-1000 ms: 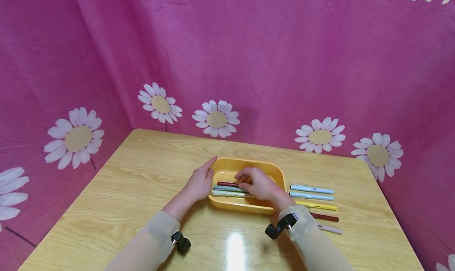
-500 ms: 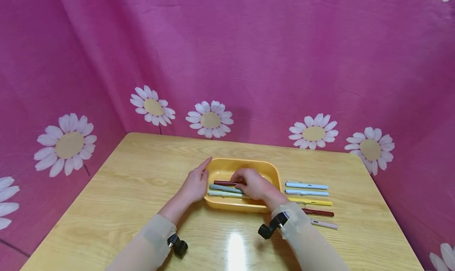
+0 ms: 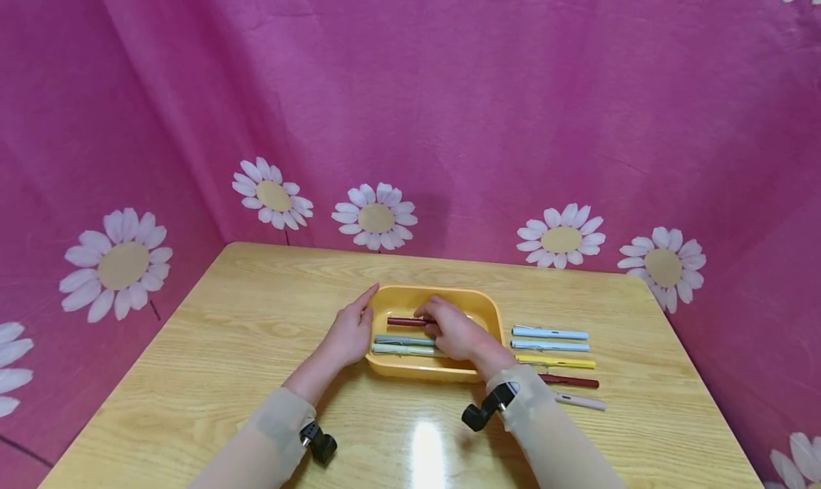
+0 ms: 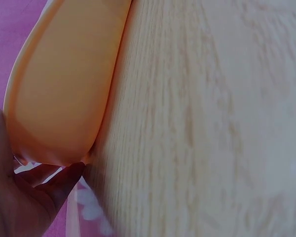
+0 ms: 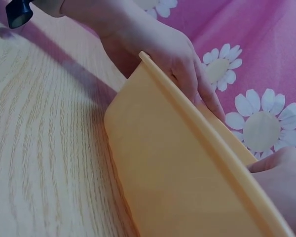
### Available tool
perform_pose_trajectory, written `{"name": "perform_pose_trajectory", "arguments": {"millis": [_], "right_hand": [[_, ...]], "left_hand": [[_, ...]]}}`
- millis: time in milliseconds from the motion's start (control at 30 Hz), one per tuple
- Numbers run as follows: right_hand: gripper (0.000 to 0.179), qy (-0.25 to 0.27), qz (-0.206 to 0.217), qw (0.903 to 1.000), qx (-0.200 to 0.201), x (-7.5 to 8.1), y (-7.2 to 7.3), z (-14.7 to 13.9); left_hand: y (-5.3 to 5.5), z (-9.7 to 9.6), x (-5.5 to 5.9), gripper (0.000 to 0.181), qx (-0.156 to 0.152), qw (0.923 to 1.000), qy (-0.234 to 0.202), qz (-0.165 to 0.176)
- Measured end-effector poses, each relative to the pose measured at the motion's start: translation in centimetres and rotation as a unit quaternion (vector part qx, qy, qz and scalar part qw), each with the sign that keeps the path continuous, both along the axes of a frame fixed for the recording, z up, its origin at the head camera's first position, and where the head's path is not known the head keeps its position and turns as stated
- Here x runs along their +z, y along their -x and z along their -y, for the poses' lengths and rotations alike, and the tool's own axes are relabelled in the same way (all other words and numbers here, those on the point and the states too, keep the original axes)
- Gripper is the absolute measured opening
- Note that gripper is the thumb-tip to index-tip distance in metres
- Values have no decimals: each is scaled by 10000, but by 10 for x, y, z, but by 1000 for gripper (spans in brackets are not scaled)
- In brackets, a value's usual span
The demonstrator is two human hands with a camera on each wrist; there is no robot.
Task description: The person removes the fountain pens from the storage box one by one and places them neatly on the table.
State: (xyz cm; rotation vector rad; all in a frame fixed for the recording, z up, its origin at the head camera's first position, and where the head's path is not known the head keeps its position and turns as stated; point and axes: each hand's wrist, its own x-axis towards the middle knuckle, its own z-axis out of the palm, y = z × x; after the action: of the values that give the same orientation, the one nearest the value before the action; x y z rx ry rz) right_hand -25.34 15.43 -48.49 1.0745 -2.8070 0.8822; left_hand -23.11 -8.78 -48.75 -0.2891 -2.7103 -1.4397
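My right hand (image 3: 452,332) reaches into a shallow yellow-orange plastic tray (image 3: 436,372) and pinches a dark red pen (image 3: 404,321) near its right end. In front of that pen lie a grey-green pen (image 3: 404,340) and a pale green pen (image 3: 400,349), side by side in the tray, their right ends hidden by the right hand. Against the tray's left end rests my left hand (image 3: 349,332), its index finger extended along the wall. The left wrist view shows its fingers (image 4: 64,182) touching the tray's end low down.
Right of the tray, pens lie in a column on the wooden table (image 3: 359,432): two light blue pens (image 3: 550,333), a yellow pen (image 3: 564,363), a dark red pen (image 3: 577,381) and a pale lilac pen (image 3: 580,401). A pink flowered cloth (image 3: 449,118) hangs behind.
The dark red pen in the tray has moved back, away from the green pens, with my right hand. My left hand stays at the tray's left end. The head view has shifted slightly.
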Motion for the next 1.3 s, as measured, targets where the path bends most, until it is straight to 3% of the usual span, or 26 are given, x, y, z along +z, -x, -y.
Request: {"name": "perform_pose_trajectory", "arguments": {"millis": [233, 600, 767, 1033, 1300], "right_hand": [[17, 117, -120, 9999, -4, -1, 0, 1], [20, 224, 458, 9984, -247, 3, 1, 3], [21, 484, 584, 9970, -120, 12, 0, -2], [22, 472, 837, 9953, -93, 31, -7, -14], [21, 454, 626, 9970, -14, 43, -21, -27]], "left_hand": [[0, 0, -1, 52, -1, 10000, -7, -28], [-1, 1, 1, 52, -43, 10000, 24, -20], [0, 1, 1, 52, -80, 10000, 45, -13], [-2, -1, 2, 52, -73, 9999, 68, -61], [0, 0, 0, 52, -37, 9999, 99, -18]]}}
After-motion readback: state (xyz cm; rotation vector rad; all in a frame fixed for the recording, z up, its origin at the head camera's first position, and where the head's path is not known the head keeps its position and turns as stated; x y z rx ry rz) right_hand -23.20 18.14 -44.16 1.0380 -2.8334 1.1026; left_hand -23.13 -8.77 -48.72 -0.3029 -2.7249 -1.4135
